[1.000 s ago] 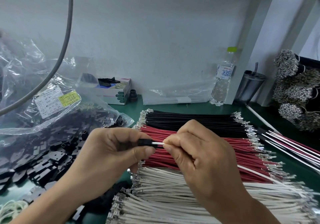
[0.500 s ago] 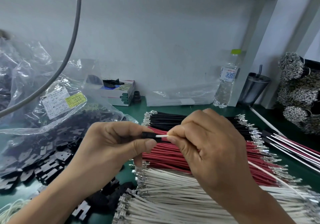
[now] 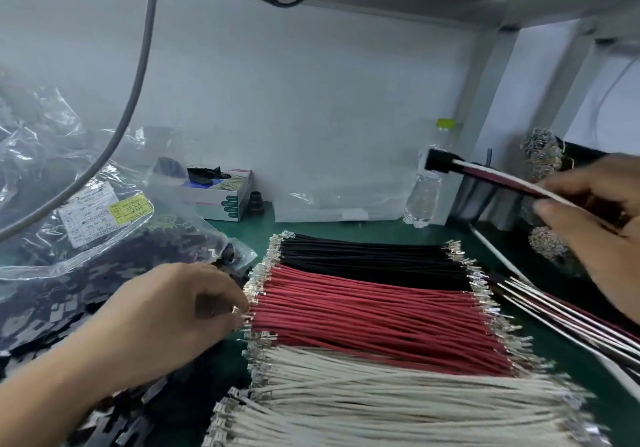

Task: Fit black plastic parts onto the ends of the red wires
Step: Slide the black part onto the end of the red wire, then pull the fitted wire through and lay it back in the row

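Note:
A bundle of red wires (image 3: 374,315) lies across the green bench between black wires (image 3: 367,256) and white wires (image 3: 381,394). My left hand (image 3: 166,311) has its fingertips on the metal terminals at the red bundle's left end; whether it pinches one is hidden. My right hand (image 3: 595,225) is raised at the right and pinches a finished wire set (image 3: 502,181) of white, red and black wires. That set ends in a black plastic part (image 3: 438,162), which points left in the air. Loose black plastic parts (image 3: 52,308) spill from a clear bag (image 3: 104,256) on the left.
Finished wire sets (image 3: 571,329) lie in a row at the right edge. A water bottle (image 3: 427,190), a dark cup and a small box (image 3: 221,190) stand along the back wall. A grey cable (image 3: 135,83) hangs at the upper left. Terminal coils are stacked at far right.
My hands have parted. The right hand has carried the wire set with its black part up and to the right. The left hand has let go and dropped to the red wires' ends.

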